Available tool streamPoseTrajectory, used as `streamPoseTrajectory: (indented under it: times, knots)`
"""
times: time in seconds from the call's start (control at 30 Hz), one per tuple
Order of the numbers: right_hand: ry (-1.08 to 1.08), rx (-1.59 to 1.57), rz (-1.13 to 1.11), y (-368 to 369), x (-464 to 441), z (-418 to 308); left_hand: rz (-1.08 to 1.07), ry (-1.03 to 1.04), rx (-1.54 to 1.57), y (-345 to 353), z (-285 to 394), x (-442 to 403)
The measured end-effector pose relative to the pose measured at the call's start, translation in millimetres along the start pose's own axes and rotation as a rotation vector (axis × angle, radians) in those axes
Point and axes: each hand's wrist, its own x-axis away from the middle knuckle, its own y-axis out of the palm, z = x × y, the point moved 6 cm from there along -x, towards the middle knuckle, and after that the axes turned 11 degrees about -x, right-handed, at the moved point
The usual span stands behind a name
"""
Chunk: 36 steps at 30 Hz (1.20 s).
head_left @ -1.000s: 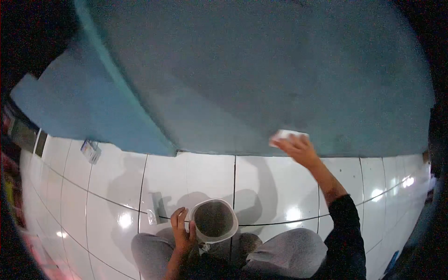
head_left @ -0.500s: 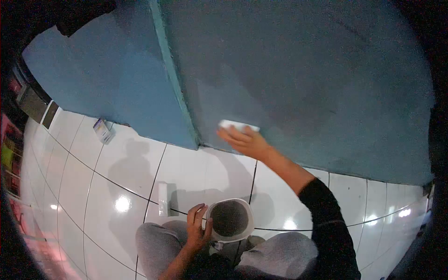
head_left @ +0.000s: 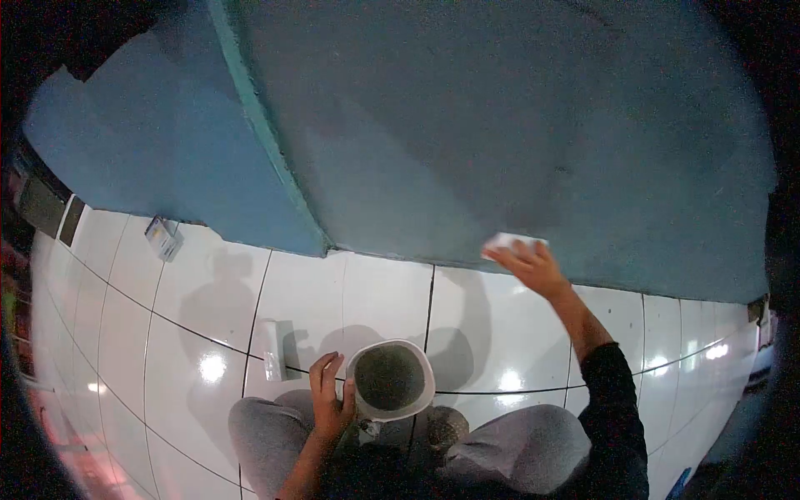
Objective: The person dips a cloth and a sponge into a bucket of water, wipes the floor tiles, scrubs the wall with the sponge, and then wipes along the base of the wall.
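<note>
My right hand (head_left: 533, 265) is closed around a white block-shaped sponge (head_left: 506, 242) and presses it against the low part of the blue-grey wall (head_left: 400, 158), just above the floor. Fingers partly cover the sponge. Between my knees stands a pale bucket (head_left: 428, 385) with murky grey liquid inside. My left hand (head_left: 331, 396) is at the bucket's left side, fingers apart, the thumb close to or touching the rim; nothing is held in it. Left of that hand, a second white block (head_left: 273, 350) stands on the tiles.
Glossy white floor tiles (head_left: 196, 292) with dark joints run along the wall. A small printed packet (head_left: 162, 239) lies near the wall at the left. A raised teal edge (head_left: 262, 129) divides the wall. My grey-clad knees (head_left: 517, 442) flank the bucket.
My right hand has moved the sponge rightward and slightly lower along the wall. The view has shifted a little to the right. My left hand stays beside the bucket.
</note>
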Motion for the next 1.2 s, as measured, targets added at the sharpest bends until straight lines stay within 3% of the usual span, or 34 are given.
streamPoseTrajectory:
  times: [0.17, 0.27, 0.37, 0.43, 0.5, 0.67, 1.1, 1.2]
  knots:
    - [0.003, -0.059, -0.173, 12, 64, 23, -0.014, -0.019, 0.040, -4, 5, -1]
    - [-0.051, 0.035, -0.043, 3, 42, 16, -0.049, -0.009, 0.050, -4, 8, -2]
    - [-0.106, 0.055, 0.079, -17, -27, -2, -0.083, 0.011, 0.064, 1, 8, -1]
    - [-0.113, -0.030, -0.007, -2, -76, -28, -0.103, 0.000, 0.077, 1, 3, 0]
    - [-0.085, 0.019, 0.215, -3, -127, -52, -0.086, -0.014, 0.078, 4, -4, 1]
    - [0.019, -0.102, 0.269, 9, -200, -94, -0.060, -0.025, 0.096, 8, -14, 3]
    - [0.035, -0.232, 0.203, -17, -175, -79, -0.066, -0.038, 0.079, 13, -6, -1]
    - [0.085, -0.302, 0.300, -16, -171, -79, -0.071, -0.058, 0.067, 15, -8, 0]
